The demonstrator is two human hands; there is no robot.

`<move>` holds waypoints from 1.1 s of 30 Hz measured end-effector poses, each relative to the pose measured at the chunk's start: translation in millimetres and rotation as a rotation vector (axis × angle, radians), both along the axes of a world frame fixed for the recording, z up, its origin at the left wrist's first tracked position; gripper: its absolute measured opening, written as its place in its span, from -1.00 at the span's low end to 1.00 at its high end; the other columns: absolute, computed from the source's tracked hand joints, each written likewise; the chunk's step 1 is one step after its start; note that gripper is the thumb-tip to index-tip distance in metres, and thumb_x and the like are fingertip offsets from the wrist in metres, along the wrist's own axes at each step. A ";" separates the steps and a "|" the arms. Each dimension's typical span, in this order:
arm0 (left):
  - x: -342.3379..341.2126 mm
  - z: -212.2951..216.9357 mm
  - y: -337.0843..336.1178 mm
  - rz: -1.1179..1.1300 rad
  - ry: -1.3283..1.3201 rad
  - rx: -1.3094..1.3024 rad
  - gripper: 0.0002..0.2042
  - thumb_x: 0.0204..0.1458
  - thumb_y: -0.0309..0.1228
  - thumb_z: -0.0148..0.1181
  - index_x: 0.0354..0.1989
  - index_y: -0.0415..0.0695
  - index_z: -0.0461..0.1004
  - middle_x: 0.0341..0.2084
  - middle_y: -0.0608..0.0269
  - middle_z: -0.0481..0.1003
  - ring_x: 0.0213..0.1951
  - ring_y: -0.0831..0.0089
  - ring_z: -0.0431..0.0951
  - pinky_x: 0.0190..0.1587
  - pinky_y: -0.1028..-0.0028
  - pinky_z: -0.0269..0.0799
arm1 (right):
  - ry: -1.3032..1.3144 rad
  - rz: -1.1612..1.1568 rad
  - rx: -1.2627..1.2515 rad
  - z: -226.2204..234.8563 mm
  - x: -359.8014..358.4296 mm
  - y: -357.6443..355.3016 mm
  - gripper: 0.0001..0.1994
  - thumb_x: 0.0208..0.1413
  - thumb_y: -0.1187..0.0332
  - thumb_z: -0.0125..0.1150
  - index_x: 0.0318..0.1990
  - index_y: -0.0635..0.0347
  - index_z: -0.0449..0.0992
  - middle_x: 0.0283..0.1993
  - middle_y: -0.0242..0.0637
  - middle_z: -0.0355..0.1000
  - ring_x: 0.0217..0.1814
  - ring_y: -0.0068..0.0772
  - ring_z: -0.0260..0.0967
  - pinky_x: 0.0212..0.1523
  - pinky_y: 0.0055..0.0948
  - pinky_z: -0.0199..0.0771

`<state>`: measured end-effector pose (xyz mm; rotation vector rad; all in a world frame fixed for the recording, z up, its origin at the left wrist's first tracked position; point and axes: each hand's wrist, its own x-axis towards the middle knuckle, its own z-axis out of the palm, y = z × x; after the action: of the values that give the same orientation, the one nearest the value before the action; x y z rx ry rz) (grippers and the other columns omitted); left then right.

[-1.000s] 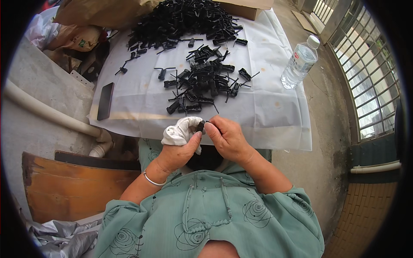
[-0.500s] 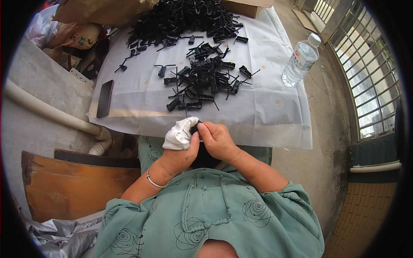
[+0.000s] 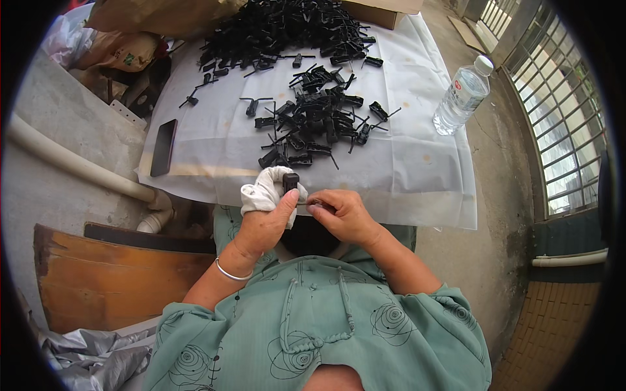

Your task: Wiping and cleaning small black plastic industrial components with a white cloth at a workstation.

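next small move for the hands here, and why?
Probably push the thin pin further into the small black part. The left hand, with a white cloth over its fingers, pinches the part upright, and the right hand holds the pin level against its base, so the two look lined up but not clearly seated. Both stay just in front of the table edge.

Dark phone (image 3: pixel 163 147) table's left, labelled clear bottle (image 3: pixel 462 96) right

A makeshift home workspace on a balcony: bare concrete floor (image 3: pixel 52 176), barred window (image 3: pixel 561 124) at right, paper-covered table (image 3: pixel 417 169) heaped with black parts (image 3: pixel 313 117), cardboard boxes (image 3: pixel 150 16) far.
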<state>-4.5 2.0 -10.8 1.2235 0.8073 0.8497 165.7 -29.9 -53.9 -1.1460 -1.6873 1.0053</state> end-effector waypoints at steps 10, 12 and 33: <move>-2.9 8.4 -1.7 -0.246 0.064 -0.053 -0.71 0.07 -0.49 -0.19 0.00 -0.19 0.17 -0.48 0.35 0.29 -0.60 0.72 0.23 -0.56 0.68 0.18 | 0.044 -0.154 0.075 29.1 -3.7 4.0 -0.90 -0.03 0.44 0.21 -0.45 0.24 0.41 -0.64 -0.30 0.26 -0.63 -0.44 0.13 -0.57 -0.52 0.21; -2.9 7.9 -2.0 -0.223 0.083 -0.043 -0.73 0.06 -0.50 -0.17 -0.04 -0.19 0.19 -0.48 0.35 0.29 -0.57 0.70 0.24 -0.54 0.65 0.20 | 0.082 -0.153 0.052 27.4 -5.0 4.7 -0.87 0.01 0.42 0.18 -0.47 0.25 0.39 -0.65 -0.27 0.23 -0.63 -0.39 0.12 -0.57 -0.50 0.20; -29.8 -30.2 58.3 0.316 0.811 0.972 -0.67 -0.05 -0.41 0.12 -0.08 -0.25 0.37 -0.15 -0.07 0.40 -0.10 0.05 0.41 -0.05 0.30 0.34 | -0.381 -0.261 0.239 12.6 -13.0 31.1 -0.80 0.04 0.34 0.11 -0.48 0.29 0.34 -0.54 -0.10 0.35 -0.52 0.00 0.29 -0.52 -0.23 0.28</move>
<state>-34.3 60.3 -40.9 2.4329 1.3164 1.0501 152.7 1.2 -41.3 -1.4134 -1.8291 0.4274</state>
